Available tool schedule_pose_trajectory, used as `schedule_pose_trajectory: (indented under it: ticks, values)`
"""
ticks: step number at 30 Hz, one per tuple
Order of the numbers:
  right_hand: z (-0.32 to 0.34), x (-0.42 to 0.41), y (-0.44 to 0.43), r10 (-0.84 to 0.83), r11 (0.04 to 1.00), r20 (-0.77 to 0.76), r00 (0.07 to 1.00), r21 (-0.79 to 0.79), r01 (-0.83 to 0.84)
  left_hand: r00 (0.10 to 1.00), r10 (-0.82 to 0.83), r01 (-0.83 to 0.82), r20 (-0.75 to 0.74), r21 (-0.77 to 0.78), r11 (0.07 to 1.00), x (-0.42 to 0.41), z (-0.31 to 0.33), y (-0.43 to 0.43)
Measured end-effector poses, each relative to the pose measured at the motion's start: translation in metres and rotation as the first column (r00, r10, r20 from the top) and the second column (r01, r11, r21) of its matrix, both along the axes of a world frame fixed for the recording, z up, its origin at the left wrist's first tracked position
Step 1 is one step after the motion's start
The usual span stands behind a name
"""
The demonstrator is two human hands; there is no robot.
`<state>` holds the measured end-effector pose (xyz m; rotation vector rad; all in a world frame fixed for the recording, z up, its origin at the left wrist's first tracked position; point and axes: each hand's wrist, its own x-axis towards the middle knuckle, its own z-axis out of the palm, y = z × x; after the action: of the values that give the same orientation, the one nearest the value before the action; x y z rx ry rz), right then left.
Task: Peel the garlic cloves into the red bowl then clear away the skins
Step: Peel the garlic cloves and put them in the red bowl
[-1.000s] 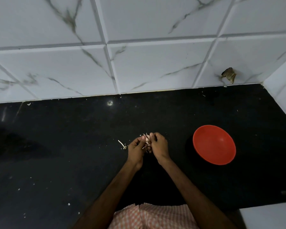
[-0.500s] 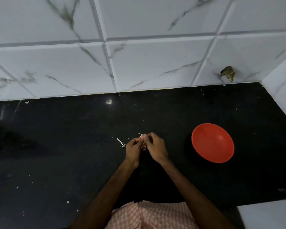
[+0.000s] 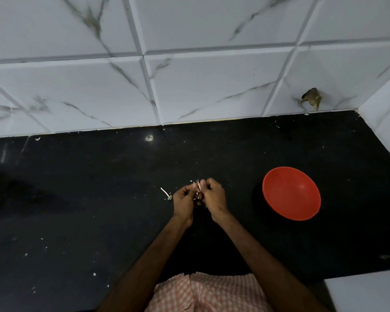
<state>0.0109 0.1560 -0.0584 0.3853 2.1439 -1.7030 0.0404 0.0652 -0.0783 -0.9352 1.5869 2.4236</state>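
Both hands meet above the black counter (image 3: 77, 199) with fingers curled. The left hand (image 3: 183, 201) and right hand (image 3: 213, 198) pinch one pale clove (image 3: 198, 186) between their fingertips, and papery skin flares from its top. A skin strip (image 3: 164, 192) lies just left of the left hand. The red bowl (image 3: 291, 193) sits upright to the right, apart from the hands.

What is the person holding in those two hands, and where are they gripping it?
A garlic clove with papery skin, pinched between the fingertips of the left hand and right hand. Which end each hand grips cannot be told.
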Motion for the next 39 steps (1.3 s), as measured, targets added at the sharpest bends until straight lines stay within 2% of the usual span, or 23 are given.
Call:
schedule_pose_trajectory:
  ticks: [3,9,11,14,19,23,26,29,32,36,39]
  values:
    - [-0.001,0.000,0.004,-0.048,0.991,0.095,0.994,-0.119,0.060,1.000,-0.024,0.024,0.014,-0.014,1.000,-0.001,0.000,-0.001]
    - [-0.012,0.001,0.014,-0.066,0.998,0.080,0.995,0.009,0.066,0.992,-0.120,0.114,-0.026,-0.176,0.978,-0.003,0.002,0.005]
    - [-0.011,0.003,0.018,-0.098,0.993,0.091,0.991,-0.051,0.103,0.985,-0.171,0.166,-0.018,-0.162,0.973,-0.003,0.002,0.008]
    - [-0.009,0.007,0.021,-0.117,0.986,0.099,0.988,-0.108,0.127,0.988,-0.156,0.156,0.011,-0.098,0.983,-0.002,0.005,0.010]
    - [-0.011,0.008,0.014,-0.161,0.975,0.169,0.972,-0.125,0.183,0.989,-0.145,0.145,0.008,-0.140,0.980,-0.005,0.003,0.015]
    - [-0.013,0.004,0.011,-0.182,0.978,0.168,0.969,-0.073,0.196,0.991,-0.131,0.129,0.000,-0.181,0.975,-0.005,0.005,0.015]
    - [-0.018,0.001,0.010,-0.110,0.994,0.054,0.992,0.031,0.108,0.991,-0.131,0.122,-0.017,-0.253,0.960,-0.002,-0.001,0.008]
    - [-0.025,-0.001,0.017,-0.033,0.971,-0.094,0.995,0.234,0.055,0.991,-0.129,0.127,0.020,-0.380,0.916,-0.001,-0.011,0.001]
    - [-0.029,-0.001,0.025,0.014,0.947,-0.189,0.982,0.318,0.047,0.983,-0.181,0.159,0.013,-0.541,0.826,-0.003,-0.014,-0.003]
    - [-0.031,-0.001,0.028,0.184,0.928,-0.206,0.961,0.359,-0.101,0.951,-0.308,0.233,0.009,-0.677,0.698,-0.002,-0.012,-0.013]
    - [-0.035,-0.001,0.029,0.251,0.906,-0.195,0.948,0.393,-0.159,0.966,-0.257,0.179,0.028,-0.787,0.590,-0.008,-0.013,-0.027]
